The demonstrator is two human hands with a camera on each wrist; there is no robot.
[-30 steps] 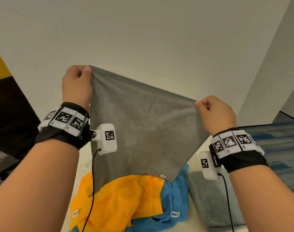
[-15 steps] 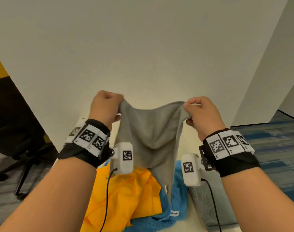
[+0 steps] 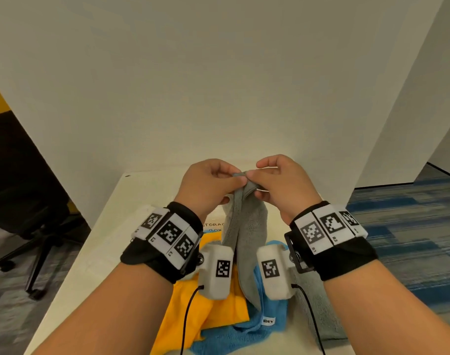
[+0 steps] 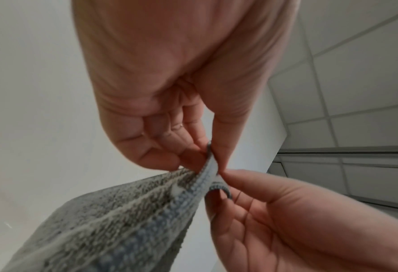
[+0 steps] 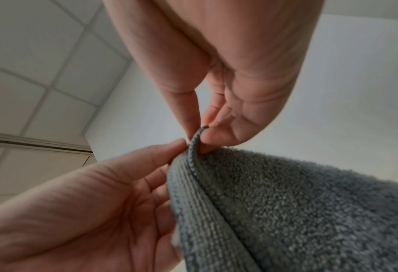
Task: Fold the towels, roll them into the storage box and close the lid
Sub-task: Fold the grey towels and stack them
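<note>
- The left hand (image 3: 210,184) and the right hand (image 3: 280,183) meet in the air above the far part of the white table (image 3: 101,242), fingertips touching.
- Each hand pinches a top corner of the grey towel (image 3: 247,242) between thumb and forefinger; the two corners are pressed together, so the cloth hangs doubled lengthwise in a narrow drape.
- In the left wrist view the left hand (image 4: 170,110) nips the stitched hem from above while the right hand (image 4: 286,220) comes in from below, its other fingers loosely spread.
- In the right wrist view the right hand (image 5: 228,82) clamps the hem edge, and the left hand (image 5: 88,211) holds the same spot from the side; the grey towel (image 5: 297,211) falls away below them.
- The lower end of the hanging towel reaches down onto the pile of cloths at the near edge of the table.
- That pile holds a yellow towel (image 3: 206,313) on the left, lying partly over a blue towel (image 3: 259,326) with a small white label.
- A second grey towel (image 3: 318,311) lies flat by the near right edge of the table, partly hidden under the right forearm.
- Behind the hanging cloth a white surface printed "STORAGE BOX" (image 3: 213,225) shows, mostly covered by the left wrist and the towel.
- A black office chair (image 3: 36,239) stands on the floor off the table's left edge; white partition walls (image 3: 218,73) rise behind the far edge.
</note>
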